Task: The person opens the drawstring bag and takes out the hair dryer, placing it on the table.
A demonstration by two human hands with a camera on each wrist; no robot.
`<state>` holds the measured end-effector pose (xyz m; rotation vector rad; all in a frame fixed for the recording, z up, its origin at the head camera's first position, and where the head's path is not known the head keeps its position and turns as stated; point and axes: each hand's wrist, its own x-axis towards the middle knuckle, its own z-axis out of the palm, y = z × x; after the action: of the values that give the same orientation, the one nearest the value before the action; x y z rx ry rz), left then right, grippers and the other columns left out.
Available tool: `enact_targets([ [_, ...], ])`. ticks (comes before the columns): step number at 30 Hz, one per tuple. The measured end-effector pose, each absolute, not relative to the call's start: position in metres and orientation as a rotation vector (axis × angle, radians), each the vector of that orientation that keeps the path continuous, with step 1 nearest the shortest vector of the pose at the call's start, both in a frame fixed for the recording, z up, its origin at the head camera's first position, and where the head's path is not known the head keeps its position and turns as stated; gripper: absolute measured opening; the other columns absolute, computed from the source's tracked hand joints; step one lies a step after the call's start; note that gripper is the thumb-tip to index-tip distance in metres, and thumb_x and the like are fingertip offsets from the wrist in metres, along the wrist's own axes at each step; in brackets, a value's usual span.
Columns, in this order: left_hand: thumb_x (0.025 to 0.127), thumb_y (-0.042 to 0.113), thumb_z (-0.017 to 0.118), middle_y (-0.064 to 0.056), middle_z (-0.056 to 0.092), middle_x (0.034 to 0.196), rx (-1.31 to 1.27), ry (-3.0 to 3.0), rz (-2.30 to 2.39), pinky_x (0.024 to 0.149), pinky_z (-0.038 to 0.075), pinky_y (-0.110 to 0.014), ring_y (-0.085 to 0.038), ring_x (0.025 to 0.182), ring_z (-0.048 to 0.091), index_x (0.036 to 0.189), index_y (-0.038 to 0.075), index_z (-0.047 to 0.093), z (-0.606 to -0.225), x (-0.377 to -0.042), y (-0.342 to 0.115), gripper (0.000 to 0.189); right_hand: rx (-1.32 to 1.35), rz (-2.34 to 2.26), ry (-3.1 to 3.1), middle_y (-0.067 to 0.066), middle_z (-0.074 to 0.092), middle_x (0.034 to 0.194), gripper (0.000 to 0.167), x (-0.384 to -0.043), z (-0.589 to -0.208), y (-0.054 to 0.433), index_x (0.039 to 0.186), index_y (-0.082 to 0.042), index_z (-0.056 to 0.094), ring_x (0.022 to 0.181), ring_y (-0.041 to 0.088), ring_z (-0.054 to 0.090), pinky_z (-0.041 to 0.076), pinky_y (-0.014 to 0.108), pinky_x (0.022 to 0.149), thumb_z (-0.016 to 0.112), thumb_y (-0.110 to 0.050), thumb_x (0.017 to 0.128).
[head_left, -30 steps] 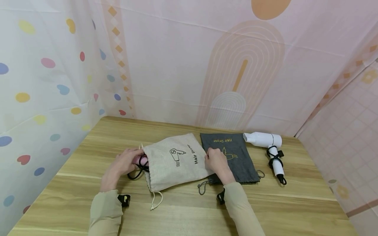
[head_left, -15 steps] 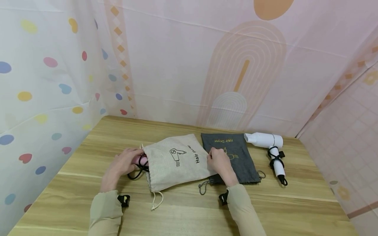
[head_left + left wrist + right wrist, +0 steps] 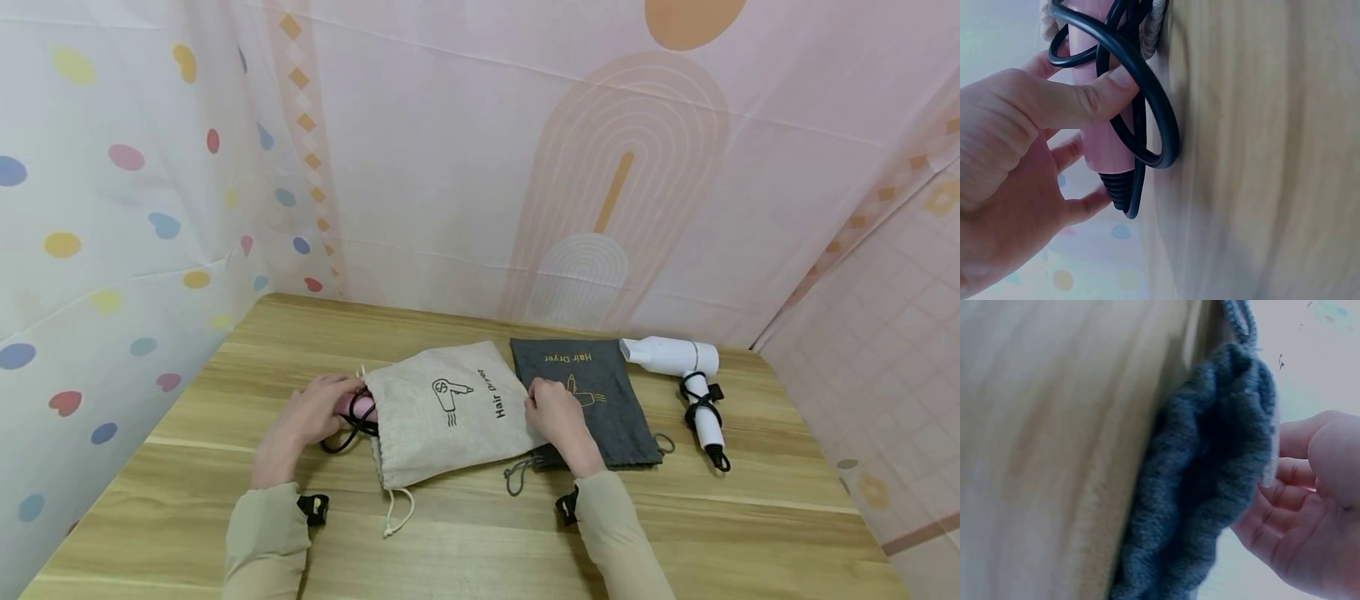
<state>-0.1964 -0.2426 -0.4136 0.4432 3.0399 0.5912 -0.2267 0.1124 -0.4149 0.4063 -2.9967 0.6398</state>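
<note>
A beige drawstring bag (image 3: 420,433) printed "Hair Dryer" lies in the middle of the table, its mouth to the left. From that mouth sticks the pink handle (image 3: 1107,140) of a hair dryer, looped with black cord (image 3: 1163,125); the rest is inside the bag. My left hand (image 3: 311,417) grips this handle, thumb over the cord in the left wrist view. At the bag's closed right end, my right hand (image 3: 558,417) pinches its edge, fingertips partly hidden. Under that hand lies a dark grey drawstring bag (image 3: 618,425), which also shows in the right wrist view.
A white hair dryer (image 3: 663,356) with black cord round its handle lies at the right of the wooden table (image 3: 450,550). Patterned curtains (image 3: 420,167) hang behind the table and at both sides.
The bag's right end shifts slightly with my right hand, which moved a little right in the head view. My left hand keeps its hold on the pink handle.
</note>
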Motion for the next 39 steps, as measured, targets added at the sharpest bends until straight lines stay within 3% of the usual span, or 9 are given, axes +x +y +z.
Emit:
enact_targets([
  [3,0.073,-0.010,0.065,-0.028,0.051,0.133,0.448,3.024,0.575,0.090,0.032,-0.076,-0.052,0.123,0.041,0.131,0.002,0.053,-0.413,-0.197,-0.241,0.060,0.489,0.583,-2.957,0.008,0.059,0.081,0.005,-0.228,-0.418,0.110,0.090,-0.005,0.062,0.064,0.017,0.053,0.041,0.028,0.054,0.059,-0.008,0.091],
  [7,0.072,-0.011,0.062,-0.028,0.049,0.134,0.445,2.999,0.576,0.091,0.031,-0.075,-0.050,0.125,0.040,0.133,0.001,0.051,-0.412,-0.197,-0.239,0.063,0.665,0.505,-2.883,0.013,0.063,0.107,0.020,-0.232,-0.422,0.107,0.110,-0.003,0.065,0.093,0.027,0.063,0.053,0.037,0.076,0.060,-0.007,0.091],
  [13,0.072,-0.014,0.059,-0.026,0.051,0.134,0.458,2.994,0.600,0.092,0.031,-0.075,-0.048,0.125,0.041,0.134,0.002,0.050,-0.413,-0.198,-0.236,0.065,0.923,0.410,-2.912,0.016,0.056,0.133,0.030,-0.237,-0.422,0.103,0.122,-0.001,0.061,0.121,0.033,0.054,0.046,0.043,0.100,0.056,-0.007,0.093],
  [19,0.071,-0.016,0.054,-0.025,0.052,0.133,0.496,3.027,0.617,0.093,0.031,-0.075,-0.048,0.125,0.042,0.133,0.002,0.051,-0.414,-0.198,-0.233,0.065,0.946,0.427,-3.111,0.014,0.050,0.140,0.040,-0.237,-0.419,0.100,0.131,-0.003,0.055,0.130,0.031,0.047,0.041,0.042,0.105,0.058,-0.016,0.094],
  [27,0.071,-0.013,0.057,-0.025,0.052,0.133,0.510,3.044,0.604,0.091,0.032,-0.074,-0.047,0.124,0.043,0.132,0.003,0.052,-0.417,-0.198,-0.236,0.063,0.828,0.397,-3.242,0.011,0.046,0.144,0.053,-0.233,-0.414,0.093,0.135,-0.009,0.052,0.133,0.031,0.043,0.042,0.044,0.105,0.065,-0.031,0.089],
  [32,0.072,-0.012,0.056,-0.025,0.052,0.132,0.525,3.051,0.621,0.089,0.031,-0.074,-0.048,0.123,0.043,0.131,0.005,0.053,-0.415,-0.196,-0.236,0.062,0.775,0.363,-3.263,0.011,0.045,0.144,0.053,-0.231,-0.413,0.091,0.134,-0.010,0.054,0.133,0.030,0.042,0.043,0.045,0.102,0.066,-0.033,0.088],
  [39,0.075,-0.007,0.065,-0.025,0.052,0.133,0.524,3.046,0.634,0.087,0.030,-0.076,-0.048,0.123,0.042,0.130,0.007,0.054,-0.413,-0.193,-0.237,0.058,0.720,0.327,-3.282,0.009,0.046,0.143,0.053,-0.232,-0.416,0.089,0.133,-0.012,0.055,0.132,0.029,0.043,0.044,0.045,0.101,0.067,-0.036,0.087],
])
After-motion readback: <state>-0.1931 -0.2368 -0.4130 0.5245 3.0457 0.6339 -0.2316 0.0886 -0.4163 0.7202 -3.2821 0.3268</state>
